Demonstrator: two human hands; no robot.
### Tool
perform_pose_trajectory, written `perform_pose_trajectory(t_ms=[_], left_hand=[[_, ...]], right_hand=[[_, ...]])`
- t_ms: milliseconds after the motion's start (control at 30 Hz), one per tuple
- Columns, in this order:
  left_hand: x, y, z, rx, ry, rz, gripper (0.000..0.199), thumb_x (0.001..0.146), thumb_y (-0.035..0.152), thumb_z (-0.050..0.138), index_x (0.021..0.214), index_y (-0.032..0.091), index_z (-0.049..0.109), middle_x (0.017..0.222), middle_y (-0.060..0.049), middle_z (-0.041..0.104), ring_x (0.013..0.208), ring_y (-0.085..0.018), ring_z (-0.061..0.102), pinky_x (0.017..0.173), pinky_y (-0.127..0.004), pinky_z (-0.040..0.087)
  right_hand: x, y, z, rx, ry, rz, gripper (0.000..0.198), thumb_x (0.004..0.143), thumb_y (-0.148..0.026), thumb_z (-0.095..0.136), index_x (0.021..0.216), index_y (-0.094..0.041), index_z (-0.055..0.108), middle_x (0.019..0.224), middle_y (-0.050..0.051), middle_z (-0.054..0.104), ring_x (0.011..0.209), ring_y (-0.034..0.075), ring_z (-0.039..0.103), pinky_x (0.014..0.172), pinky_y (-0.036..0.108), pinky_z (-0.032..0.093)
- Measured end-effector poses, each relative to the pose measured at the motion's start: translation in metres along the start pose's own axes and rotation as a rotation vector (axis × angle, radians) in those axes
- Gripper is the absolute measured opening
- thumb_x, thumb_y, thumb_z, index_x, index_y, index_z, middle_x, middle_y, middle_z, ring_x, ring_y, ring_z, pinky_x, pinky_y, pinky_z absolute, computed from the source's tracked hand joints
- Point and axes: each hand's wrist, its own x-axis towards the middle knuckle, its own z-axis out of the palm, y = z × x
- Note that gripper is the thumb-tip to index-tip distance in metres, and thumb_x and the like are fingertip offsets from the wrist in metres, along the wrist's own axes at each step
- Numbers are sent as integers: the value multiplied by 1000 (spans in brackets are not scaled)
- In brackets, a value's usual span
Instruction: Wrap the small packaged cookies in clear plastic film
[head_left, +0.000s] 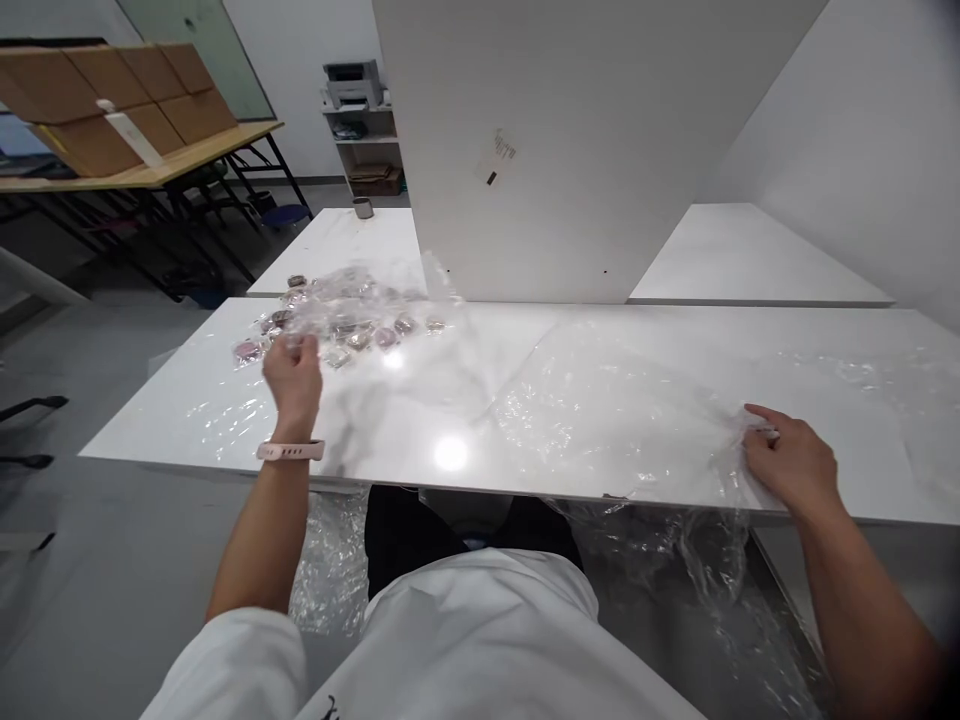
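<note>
At the left of the white table [427,430], my left hand [294,375] is closed in a pinch on clear plastic at the near edge of a spread of small wrapped packets [360,335]. Pink and brown round pieces show through the packets' film. Crinkled see-through plastic lies over part of them. My right hand [795,460] pinches a large clear plastic bag [622,410] between thumb and forefinger on the right side of the table. The bag lies flattened towards the middle. Whether both hands hold the same plastic I cannot tell.
More clear plastic [712,570] hangs below the table's front edge at the right, and another bundle [334,560] sits beneath at the left. A tall white panel [555,150] rises behind the table. A small grey cup [363,208] stands on the rear tabletop. Cardboard boxes [180,120] are farther left.
</note>
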Motion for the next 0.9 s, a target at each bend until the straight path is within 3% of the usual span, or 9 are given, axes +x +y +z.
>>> perform_pose_trajectory(t_ms=[133,233,267,333,433,567,667,767,900], left_hand=[[6,-42,-34,164,222,-191,15,79,22,62,75,21,48,65,3,46,70,-19,53,77,-42,49],[2,-49,-51,211,274,-296,31,72,25,70,96,23,51,94,-5,62,103,-35,61,97,-61,44],[-1,-45,-54,238,294,-285,45,70,26,72,109,22,49,117,-11,62,120,-42,55,104,-67,39],[-11,-31,-55,320,355,-157,71,69,25,73,131,18,42,153,-22,38,143,-50,32,113,-74,25],[-30,4,-44,347,377,191,71,77,21,67,143,17,40,161,-21,29,149,-45,25,118,-71,21],[-62,50,-10,112,106,480,42,88,22,61,129,23,57,143,-9,55,141,-31,43,120,-62,31],[-94,78,25,17,-268,451,34,93,24,58,128,23,58,142,-10,58,140,-28,46,119,-60,36],[-133,99,61,33,-679,392,46,99,38,53,142,25,49,157,-11,45,149,-29,37,122,-55,35],[-160,100,96,209,-1099,571,81,97,66,40,163,25,16,171,-9,12,159,-32,5,129,-58,12]], right_hand=[[-12,-9,-27,-18,293,-106,66,91,-41,40,157,-33,40,152,14,47,140,54,37,100,74,39],[-26,-43,-38,30,433,-337,58,99,-44,28,157,-46,35,151,4,52,141,45,42,108,72,36],[-31,-59,-35,74,371,-434,56,100,-46,27,155,-47,37,144,3,57,137,41,48,109,69,39],[-40,-97,-20,136,157,-632,54,101,-52,30,153,-43,43,138,3,63,133,35,54,110,62,44],[-51,-159,20,10,-153,-854,57,103,-54,31,152,-32,47,159,5,44,149,32,36,118,57,35],[-50,-235,63,-96,-328,-872,62,105,-56,22,160,-31,32,171,5,15,158,28,9,125,55,14],[-31,-288,76,-73,-332,-664,65,105,-56,18,163,-27,25,172,9,6,158,30,1,125,58,7],[-2,-335,75,-28,-363,-506,66,105,-55,20,164,-23,22,172,12,7,157,35,2,122,63,8],[35,-349,57,65,-417,-507,64,105,-52,24,161,-22,30,167,10,30,152,32,27,120,55,26]])
